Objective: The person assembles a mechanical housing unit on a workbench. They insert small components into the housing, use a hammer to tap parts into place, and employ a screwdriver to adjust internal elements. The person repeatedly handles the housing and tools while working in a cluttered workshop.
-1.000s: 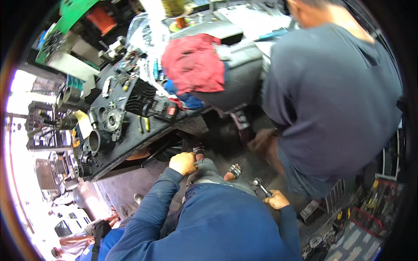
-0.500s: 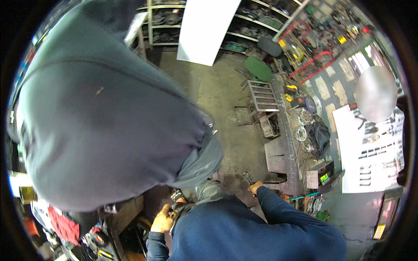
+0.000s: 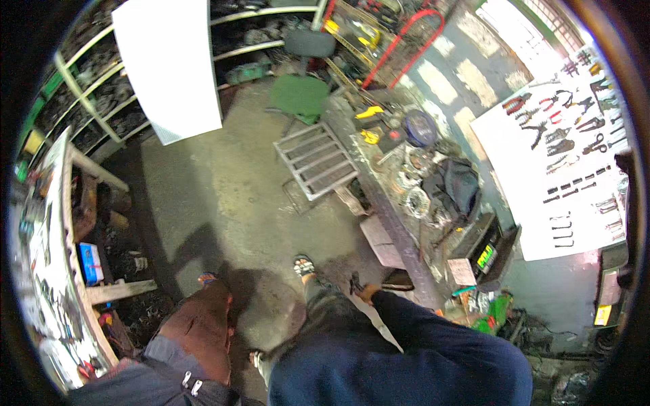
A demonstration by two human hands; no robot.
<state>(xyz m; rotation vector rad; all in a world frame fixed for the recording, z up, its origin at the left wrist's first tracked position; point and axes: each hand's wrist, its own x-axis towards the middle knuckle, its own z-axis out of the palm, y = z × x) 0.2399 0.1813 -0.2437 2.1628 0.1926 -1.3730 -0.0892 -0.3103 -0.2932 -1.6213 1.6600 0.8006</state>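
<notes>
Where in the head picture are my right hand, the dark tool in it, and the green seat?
Right hand [image 3: 369, 294], head view: the middle of it.
Dark tool [image 3: 355, 282], head view: its visible middle.
Green seat [image 3: 300, 97], head view: middle of its top.

Dull metal tool [image 3: 355, 281], matt cloth sleeve [image 3: 426, 317], worn metal slatted rack [image 3: 317, 162], smooth panel [image 3: 170, 68], rough concrete-like floor [image 3: 252, 186].

Bright green lettering [image 3: 485, 258] is carried by a black box [image 3: 481, 238] on the bench [image 3: 405, 250], between 3 and 4 o'clock | a yellow label [image 3: 602, 314] is seen on a dark-framed panel [image 3: 611, 287] near 4 o'clock, farther out | its print cannot be made out
</notes>
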